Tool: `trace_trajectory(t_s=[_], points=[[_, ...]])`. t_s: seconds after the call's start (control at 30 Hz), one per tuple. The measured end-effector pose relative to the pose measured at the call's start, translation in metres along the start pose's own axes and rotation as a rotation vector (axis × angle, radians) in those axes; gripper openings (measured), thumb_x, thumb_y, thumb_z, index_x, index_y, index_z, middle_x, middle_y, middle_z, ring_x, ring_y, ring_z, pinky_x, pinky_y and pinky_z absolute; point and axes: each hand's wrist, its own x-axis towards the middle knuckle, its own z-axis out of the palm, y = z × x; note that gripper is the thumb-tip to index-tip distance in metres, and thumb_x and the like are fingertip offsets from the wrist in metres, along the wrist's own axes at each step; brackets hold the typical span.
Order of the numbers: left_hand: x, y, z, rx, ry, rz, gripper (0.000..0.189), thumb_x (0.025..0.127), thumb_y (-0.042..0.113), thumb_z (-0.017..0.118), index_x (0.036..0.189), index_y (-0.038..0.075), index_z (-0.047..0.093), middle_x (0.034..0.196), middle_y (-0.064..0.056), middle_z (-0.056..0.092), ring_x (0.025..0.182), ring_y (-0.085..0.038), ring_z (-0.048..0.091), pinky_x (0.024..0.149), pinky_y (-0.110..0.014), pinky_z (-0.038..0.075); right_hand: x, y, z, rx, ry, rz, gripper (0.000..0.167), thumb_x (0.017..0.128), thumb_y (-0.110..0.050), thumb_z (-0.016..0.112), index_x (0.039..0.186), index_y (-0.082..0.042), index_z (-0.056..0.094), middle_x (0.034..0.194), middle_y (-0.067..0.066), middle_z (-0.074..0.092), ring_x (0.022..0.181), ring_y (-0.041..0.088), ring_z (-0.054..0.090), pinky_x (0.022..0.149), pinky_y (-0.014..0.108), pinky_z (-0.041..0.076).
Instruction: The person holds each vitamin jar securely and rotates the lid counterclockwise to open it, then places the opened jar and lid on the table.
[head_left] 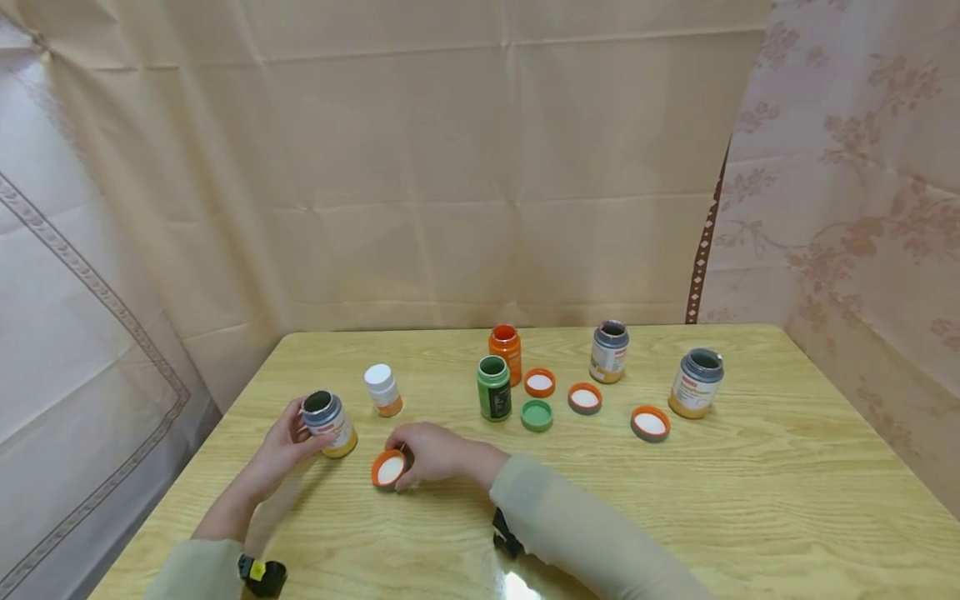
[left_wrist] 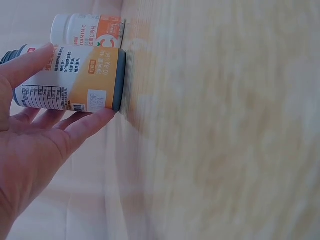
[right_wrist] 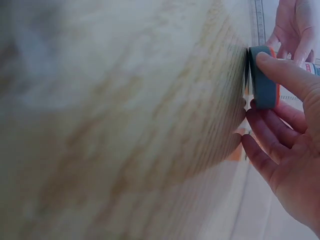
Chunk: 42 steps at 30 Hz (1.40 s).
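Observation:
My left hand (head_left: 279, 450) grips a grey bottle (head_left: 339, 432) with a white and yellow-orange label, its mouth uncovered. In the left wrist view the bottle's base (left_wrist: 120, 80) is at the tabletop, with thumb and fingers on either side. To its right, my right hand (head_left: 435, 452) pinches a grey lid (head_left: 390, 470) by the edge; its orange rim and white lining face up. In the right wrist view the lid (right_wrist: 264, 82) is right at the table surface, between thumb and fingers. Behind the two hands stands a small white capped bottle (head_left: 382, 388) with an orange lower label.
Farther right stand an orange bottle (head_left: 506, 354), a green bottle (head_left: 494, 388) and two grey bottles (head_left: 608, 354) (head_left: 695, 385), all uncapped. Near them lie a green lid (head_left: 537, 416) and orange-rimmed lids (head_left: 540, 382) (head_left: 585, 398) (head_left: 650, 423), inner sides up. A curtain (head_left: 480, 167) hangs behind the table.

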Motion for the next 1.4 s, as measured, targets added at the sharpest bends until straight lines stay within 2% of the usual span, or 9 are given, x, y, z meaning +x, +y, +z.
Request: trace_trajectory(t_s=[0.23,0.43,0.63,0.8,1.0,1.13,1.27,1.33,1.4], points=[[-0.001,0.002,0.000,-0.004,0.015,-0.028,0.066,0.091,0.005,0.067,0.143,-0.002,0.026,0.140,-0.034,0.039,0.126,-0.045,0.042,0.084,-0.030,0.050,0.000,0.001,0.001,-0.014,-0.012,0.008,0.045,0.077,-0.019,0.084,0.116,-0.009,0.063,0.098,-0.008,0.061,0.090,0.002,0.053,0.084,0.017,0.042],[0.000,-0.001,-0.001,-0.010,0.028,-0.035,0.066,0.090,0.005,0.068,0.142,-0.001,0.028,0.139,-0.033,0.040,0.126,-0.045,0.042,0.083,-0.031,0.051,0.000,0.001,0.002,-0.059,-0.010,-0.004,0.049,0.077,-0.020,0.084,0.120,-0.009,0.062,0.102,-0.006,0.062,0.093,0.003,0.055,0.086,0.017,0.042],[-0.001,0.001,-0.001,-0.005,0.028,-0.041,0.069,0.089,0.007,0.070,0.143,-0.001,0.027,0.139,-0.033,0.040,0.127,-0.044,0.042,0.086,-0.030,0.050,-0.006,0.001,-0.003,0.012,-0.018,0.041,0.057,0.077,-0.018,0.084,0.127,-0.008,0.058,0.112,0.000,0.064,0.103,0.007,0.057,0.091,0.021,0.043],[-0.003,0.003,-0.004,0.042,0.034,-0.042,0.072,0.088,0.010,0.073,0.143,-0.001,0.028,0.139,-0.031,0.042,0.127,-0.043,0.042,0.091,-0.030,0.048,-0.014,0.005,-0.014,0.072,-0.017,0.064,0.057,0.079,-0.019,0.082,0.129,-0.008,0.057,0.115,-0.001,0.062,0.104,0.009,0.057,0.089,0.022,0.044],[-0.005,0.006,-0.009,0.100,0.040,-0.037,0.077,0.087,0.014,0.074,0.145,-0.001,0.026,0.141,-0.031,0.041,0.131,-0.045,0.038,0.103,-0.046,0.038,-0.025,0.013,-0.028,0.102,-0.008,0.078,0.058,0.082,-0.019,0.080,0.133,-0.008,0.054,0.120,0.002,0.061,0.106,0.014,0.057,0.088,0.024,0.045],[-0.007,0.012,-0.018,0.140,0.020,-0.021,0.079,0.087,0.015,0.074,0.146,-0.002,0.024,0.144,-0.032,0.036,0.133,-0.049,0.033,0.102,-0.056,0.035,-0.035,0.017,-0.036,0.132,-0.007,0.079,0.058,0.084,-0.019,0.078,0.134,-0.007,0.053,0.123,0.004,0.060,0.109,0.017,0.057,0.089,0.025,0.046],[-0.009,0.019,-0.030,0.197,0.014,0.016,0.080,0.088,0.014,0.074,0.147,-0.001,0.023,0.145,-0.030,0.036,0.132,-0.049,0.034,0.093,-0.036,0.048,-0.045,0.021,-0.046,0.155,0.003,0.095,0.058,0.085,-0.020,0.077,0.136,-0.008,0.052,0.125,0.005,0.058,0.109,0.015,0.056,0.089,0.026,0.046],[-0.009,0.021,-0.034,0.215,0.016,0.037,0.079,0.088,0.014,0.073,0.148,-0.001,0.023,0.145,-0.030,0.035,0.132,-0.049,0.034,0.087,-0.023,0.047,-0.051,0.023,-0.052,0.144,0.017,0.090,0.057,0.085,-0.020,0.077,0.135,-0.008,0.052,0.125,0.005,0.058,0.109,0.014,0.056,0.090,0.028,0.046],[-0.008,0.024,-0.037,0.227,0.021,0.056,0.078,0.089,0.014,0.072,0.148,-0.002,0.024,0.145,-0.030,0.036,0.132,-0.048,0.034,0.085,-0.017,0.044,-0.056,0.026,-0.057,0.124,0.032,0.077,0.057,0.086,-0.021,0.076,0.135,-0.008,0.052,0.124,0.006,0.059,0.109,0.014,0.056,0.092,0.029,0.046]])
